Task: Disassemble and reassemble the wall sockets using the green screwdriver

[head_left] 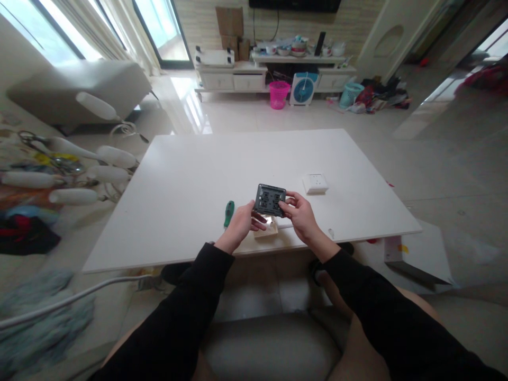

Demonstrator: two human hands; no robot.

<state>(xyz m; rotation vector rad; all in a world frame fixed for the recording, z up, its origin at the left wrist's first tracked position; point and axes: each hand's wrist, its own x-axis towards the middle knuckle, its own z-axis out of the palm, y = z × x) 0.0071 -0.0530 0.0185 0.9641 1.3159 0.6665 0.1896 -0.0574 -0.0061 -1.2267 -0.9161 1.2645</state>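
Note:
A dark square wall switch or socket panel (270,200) is held up over the near part of the table, with its ribbed mechanism side showing. My left hand (245,219) pinches the panel's lower left edge, its other fingers stretched out beneath. On the right edge, my right hand (299,211) is closed, thumb on the visible side and fingers behind. Below the panel lies a cream-coloured open box (266,231), partly hidden by my left hand and the panel. A green-handled screwdriver (229,212) rests just left of my left hand, its shaft mostly hidden.
Farther right on the white table (198,174) sits a white wall socket (316,183) on its base. A small clear scrap (330,233) lies near the front edge. A lamp with several white shades (113,156) stands close to the table's left side.

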